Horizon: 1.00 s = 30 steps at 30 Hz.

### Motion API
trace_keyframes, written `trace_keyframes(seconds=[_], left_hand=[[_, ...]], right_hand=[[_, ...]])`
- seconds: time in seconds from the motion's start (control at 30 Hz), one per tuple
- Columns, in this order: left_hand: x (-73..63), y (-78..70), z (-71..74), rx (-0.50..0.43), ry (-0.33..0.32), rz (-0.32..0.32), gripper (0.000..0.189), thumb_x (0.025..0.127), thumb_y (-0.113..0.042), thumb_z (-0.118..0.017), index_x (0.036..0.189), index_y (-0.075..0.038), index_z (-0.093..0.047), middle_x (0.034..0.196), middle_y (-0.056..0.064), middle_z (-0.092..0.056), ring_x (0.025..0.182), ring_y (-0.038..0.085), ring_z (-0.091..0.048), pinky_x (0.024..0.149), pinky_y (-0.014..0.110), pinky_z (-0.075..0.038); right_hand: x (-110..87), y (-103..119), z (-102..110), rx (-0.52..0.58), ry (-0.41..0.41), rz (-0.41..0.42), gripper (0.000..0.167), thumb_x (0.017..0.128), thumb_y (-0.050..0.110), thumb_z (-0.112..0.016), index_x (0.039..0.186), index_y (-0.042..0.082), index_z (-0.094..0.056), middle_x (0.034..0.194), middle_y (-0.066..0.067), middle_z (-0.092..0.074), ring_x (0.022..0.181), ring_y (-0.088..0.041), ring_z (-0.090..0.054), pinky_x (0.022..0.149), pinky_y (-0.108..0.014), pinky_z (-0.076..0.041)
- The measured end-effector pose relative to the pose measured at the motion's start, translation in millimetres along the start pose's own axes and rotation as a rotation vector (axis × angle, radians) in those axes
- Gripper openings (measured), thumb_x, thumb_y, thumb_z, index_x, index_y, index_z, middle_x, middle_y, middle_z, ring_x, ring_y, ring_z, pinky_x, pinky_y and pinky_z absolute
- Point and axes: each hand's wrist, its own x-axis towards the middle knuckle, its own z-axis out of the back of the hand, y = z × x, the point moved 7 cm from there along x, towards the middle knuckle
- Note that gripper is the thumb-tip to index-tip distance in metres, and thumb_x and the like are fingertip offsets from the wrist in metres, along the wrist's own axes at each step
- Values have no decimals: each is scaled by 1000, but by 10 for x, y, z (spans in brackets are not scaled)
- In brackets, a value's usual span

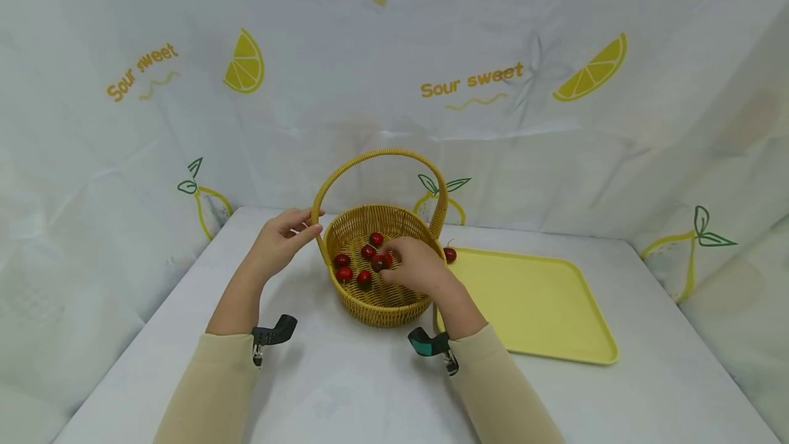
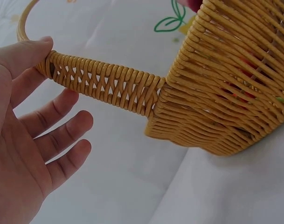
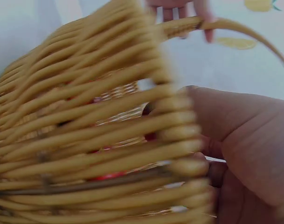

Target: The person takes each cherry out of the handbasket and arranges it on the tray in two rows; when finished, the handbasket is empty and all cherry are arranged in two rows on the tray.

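A round woven wicker basket point(image 1: 385, 315) with a tall arched handle point(image 1: 388, 152) stands on the table, several dark red cherries point(image 1: 344, 274) lying on its bottom. My left hand point(image 1: 280, 242) pinches the left side of the handle between thumb and forefinger, its other fingers loosely spread in the left wrist view. Reaching inside over the right rim, my right hand point(image 1: 416, 266) pinches a cherry point(image 1: 377, 264) with thumb and fingertips. In the right wrist view the basket's woven wall point(image 3: 86, 116) hides most of those fingertips.
A yellow rectangular tray point(image 1: 530, 300) lies right of the basket, close against it. One more cherry point(image 1: 450, 254) sits at the tray's far left corner, just outside the basket. Behind the table hangs a white cloth point(image 1: 345, 88) with lemon prints.
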Motion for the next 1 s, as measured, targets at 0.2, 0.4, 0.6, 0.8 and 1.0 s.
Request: trace_keyframes(seconds=[0.2,0.4,0.6,0.8,1.0], left_hand=[[-2,4,-5,-10,1,7,32,102,-25,-67,131,-10,-71,108,10,-65,100,24,-59,90,43,-49],[-4,35,-8,-11,3,21,33,103,-23,-67,133,-9,-70,109,11,-64,101,26,-59,87,43,-49],[3,61,-13,-24,-2,30,34,103,-18,-66,134,-6,-68,112,14,-64,102,30,-58,88,46,-48],[-6,28,-5,-5,5,26,34,103,-24,-66,134,-10,-69,110,10,-65,102,26,-58,89,43,-49],[-9,16,0,-15,6,20,34,102,-28,-67,132,-11,-70,108,10,-65,101,26,-59,88,44,-49]], right_hand=[[-121,81,300,60,-110,26,30,87,18,-80,115,16,-70,93,-4,-57,87,-21,-51,71,-37,-44],[-265,116,611,90,-197,49,31,87,16,-78,117,15,-69,85,-7,-51,80,-23,-47,66,-39,-40],[-393,64,858,160,-248,62,32,87,11,-75,118,12,-66,96,-12,-52,91,-26,-48,76,-42,-41],[-465,-95,1021,203,-272,15,32,88,8,-72,119,12,-65,105,-11,-52,102,-29,-51,86,-43,-43],[-532,-289,1165,178,-316,-21,30,91,11,-71,120,11,-63,97,-10,-46,93,-26,-45,75,-43,-36]])
